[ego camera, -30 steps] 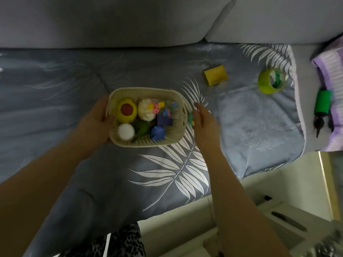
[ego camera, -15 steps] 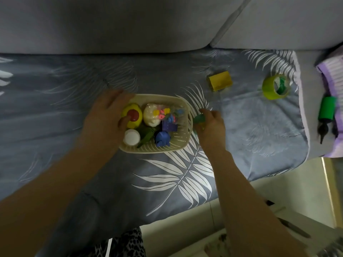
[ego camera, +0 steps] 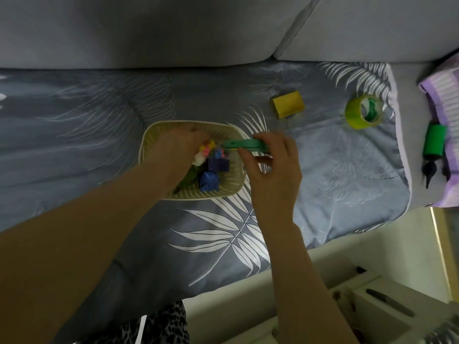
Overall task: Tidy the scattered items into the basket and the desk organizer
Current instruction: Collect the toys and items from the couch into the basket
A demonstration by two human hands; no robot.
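A cream plastic basket (ego camera: 231, 187) sits on the grey leaf-patterned cover in the middle of the view. Inside it lie a blue toy (ego camera: 209, 181), a purple block (ego camera: 218, 165), a green piece and small pink, yellow and blue bits (ego camera: 211, 150). My left hand (ego camera: 173, 150) reaches down into the basket over its left half and hides what lies under it; its fingers cannot be made out. My right hand (ego camera: 273, 165) pinches a flat green tool (ego camera: 244, 144) and holds it level over the basket's right rim.
A yellow box (ego camera: 288, 104) and a roll of yellow-green tape (ego camera: 363, 111) lie on the cover at the right. Further right, a green and black pump (ego camera: 432, 147) rests beside a purple cloth (ego camera: 444, 95). A white organizer (ego camera: 372, 309) stands on the floor at lower right.
My left hand moved from the basket's left rim into the basket, covering the yellow toy and white ball. My right hand lifted the green tool from beside the basket to above its right rim.
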